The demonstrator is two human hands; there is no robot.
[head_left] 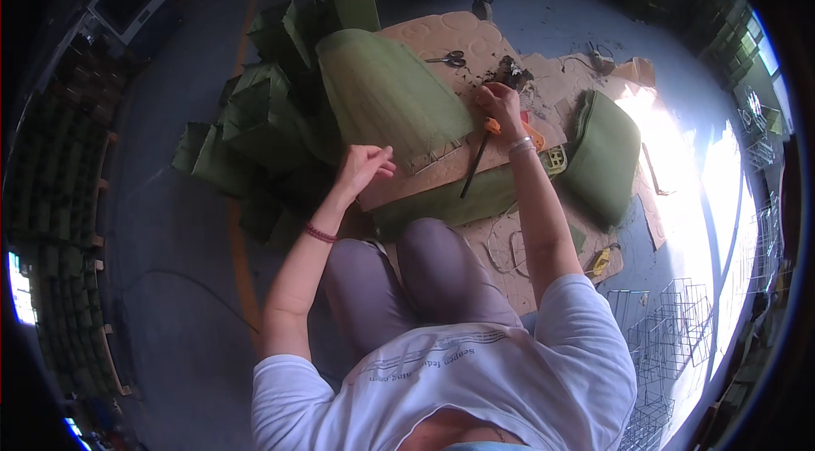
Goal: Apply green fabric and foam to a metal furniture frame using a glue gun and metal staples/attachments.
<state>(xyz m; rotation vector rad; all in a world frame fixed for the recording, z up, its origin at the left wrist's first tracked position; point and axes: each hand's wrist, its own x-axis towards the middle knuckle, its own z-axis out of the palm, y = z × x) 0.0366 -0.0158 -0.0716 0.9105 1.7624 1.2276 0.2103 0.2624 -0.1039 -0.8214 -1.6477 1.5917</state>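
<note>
A green, tapered fabric-like piece (pixel 386 90) lies across a cardboard-covered work surface before me. Short, thin dark strands show along its near edge. Just off its near left corner is my left hand (pixel 367 167), fingers curled in; anything pinched there is too small to see. My right hand (pixel 499 106) reaches beside a heap of small dark pieces (pixel 509 73), its fingers closed and their tips partly hidden. Below that hand lies a tool with a dark rod (pixel 477 164) and an orange end (pixel 491 125). Another orange object (pixel 533 137) sits partly behind my right wrist.
Black-handled scissors (pixel 455 59) lie beyond the green piece. Several open green box-like shapes (pixel 267 116) crowd the left. A folded green stack (pixel 603 158) rests at right, with a yellow tool (pixel 602 262) nearer me. Wire frames (pixel 671 324) stand on the floor at lower right.
</note>
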